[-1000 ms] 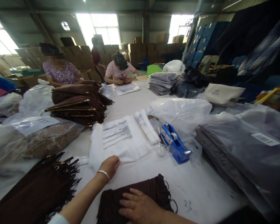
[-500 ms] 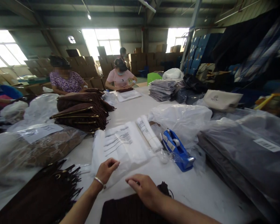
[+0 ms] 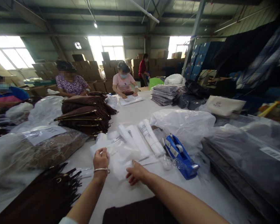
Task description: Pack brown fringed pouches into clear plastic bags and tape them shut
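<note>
My left hand (image 3: 101,159), with a bracelet at the wrist, is closed on the left side of a thin clear plastic bag (image 3: 121,152). My right hand (image 3: 135,173) is at the bag's lower right, its fingers apart and partly curled; whether it touches the film is hard to see. Behind the bag lie curled white plastic bags (image 3: 136,140) and a banded roll of printed bags (image 3: 150,137). A blue tape dispenser (image 3: 182,157) stands to the right. Below my hands, a dark brown fabric piece (image 3: 137,213) lies at the table's near edge.
Brown fringed bags are stacked (image 3: 84,113) at the left, with another fringed bag (image 3: 42,193) nearer. Large plastic-wrapped dark goods (image 3: 247,165) fill the right. Grey packets (image 3: 164,95) lie farther back. Several people are beyond the table (image 3: 128,113).
My left hand has moved up and closed on the bag; my right hand has moved forward and spread its fingers. The flat white bags have curled up. A person in red now stands at the back.
</note>
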### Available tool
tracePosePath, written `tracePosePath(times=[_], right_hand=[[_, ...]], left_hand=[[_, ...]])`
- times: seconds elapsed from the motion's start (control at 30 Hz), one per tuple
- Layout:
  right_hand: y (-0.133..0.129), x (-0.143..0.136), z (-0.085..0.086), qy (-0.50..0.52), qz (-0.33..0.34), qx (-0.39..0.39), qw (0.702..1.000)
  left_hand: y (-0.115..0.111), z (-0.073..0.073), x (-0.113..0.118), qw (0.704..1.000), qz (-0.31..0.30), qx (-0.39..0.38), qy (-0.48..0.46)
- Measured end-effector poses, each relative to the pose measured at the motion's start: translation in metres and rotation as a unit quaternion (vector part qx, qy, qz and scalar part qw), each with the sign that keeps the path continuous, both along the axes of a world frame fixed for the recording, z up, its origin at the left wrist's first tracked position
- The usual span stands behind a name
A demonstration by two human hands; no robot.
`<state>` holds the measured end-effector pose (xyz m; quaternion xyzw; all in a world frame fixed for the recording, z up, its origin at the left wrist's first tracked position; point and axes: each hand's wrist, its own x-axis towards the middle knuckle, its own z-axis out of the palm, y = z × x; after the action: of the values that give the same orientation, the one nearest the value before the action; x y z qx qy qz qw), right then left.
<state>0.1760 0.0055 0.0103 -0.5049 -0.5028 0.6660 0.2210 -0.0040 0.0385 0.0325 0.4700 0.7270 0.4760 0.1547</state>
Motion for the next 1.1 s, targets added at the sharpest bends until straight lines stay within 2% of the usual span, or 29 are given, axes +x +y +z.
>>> tracePosePath(times=[0.07, 0.1, 0.13, 0.2, 0.23, 0.27, 0.3, 0.37, 0.47, 0.57, 0.63, 0.73, 0.87, 0.93, 1.0, 1.03, 1.1], right_hand=[[-0.001, 0.007, 0.019, 0.000, 0.005, 0.095, 0.995], [0.000, 0.009, 0.028, -0.012, 0.011, 0.183, 0.983], [0.003, 0.011, 0.037, -0.050, 0.022, 0.288, 0.956], [0.016, 0.014, 0.048, -0.177, 0.059, 0.470, 0.863], [0.025, 0.015, 0.049, -0.244, 0.079, 0.516, 0.817], [0.036, 0.016, 0.048, -0.297, 0.092, 0.527, 0.791], [0.047, 0.019, 0.044, -0.326, 0.097, 0.509, 0.791], [0.066, 0.029, 0.031, -0.336, 0.088, 0.467, 0.813], [0.081, 0.054, 0.014, -0.327, 0.037, 0.428, 0.842], [0.076, 0.078, 0.008, -0.276, -0.042, 0.393, 0.876], [0.066, 0.084, 0.007, -0.221, -0.102, 0.358, 0.901], [0.046, 0.078, 0.002, -0.115, -0.163, 0.278, 0.940], [0.016, 0.078, -0.012, 0.026, -0.153, 0.170, 0.973], [-0.003, 0.092, -0.018, 0.070, -0.130, 0.123, 0.981], [-0.026, 0.112, -0.021, 0.089, -0.106, 0.082, 0.987], [-0.038, 0.123, -0.021, 0.089, -0.095, 0.067, 0.989], [-0.063, 0.138, -0.019, 0.077, -0.077, 0.055, 0.992]], left_hand=[[-0.004, 0.006, 0.006, 0.998, -0.031, -0.009, 0.057], [-0.008, 0.007, 0.010, 0.995, -0.053, -0.018, 0.088], [-0.014, 0.007, 0.014, 0.990, -0.075, -0.028, 0.117], [-0.025, 0.001, 0.022, 0.977, -0.113, -0.057, 0.171], [-0.029, -0.003, 0.024, 0.969, -0.130, -0.077, 0.193], [-0.033, -0.008, 0.024, 0.961, -0.146, -0.099, 0.212], [-0.035, -0.012, 0.021, 0.953, -0.160, -0.125, 0.227], [-0.037, -0.018, 0.006, 0.939, -0.170, -0.179, 0.241], [-0.037, -0.013, -0.038, 0.935, -0.130, -0.238, 0.231], [-0.046, -0.004, -0.083, 0.952, -0.052, -0.245, 0.174], [-0.056, -0.005, -0.098, 0.967, -0.002, -0.229, 0.110], [-0.072, -0.019, -0.089, 0.979, 0.041, -0.197, -0.025], [-0.088, -0.043, -0.048, 0.966, 0.022, -0.136, -0.220], [-0.098, -0.051, -0.033, 0.942, -0.013, -0.105, -0.319], [-0.111, -0.056, -0.027, 0.907, -0.074, -0.105, -0.402], [-0.118, -0.058, -0.026, 0.895, -0.115, -0.123, -0.414], [-0.134, -0.061, -0.027, 0.894, -0.195, -0.167, -0.367]])
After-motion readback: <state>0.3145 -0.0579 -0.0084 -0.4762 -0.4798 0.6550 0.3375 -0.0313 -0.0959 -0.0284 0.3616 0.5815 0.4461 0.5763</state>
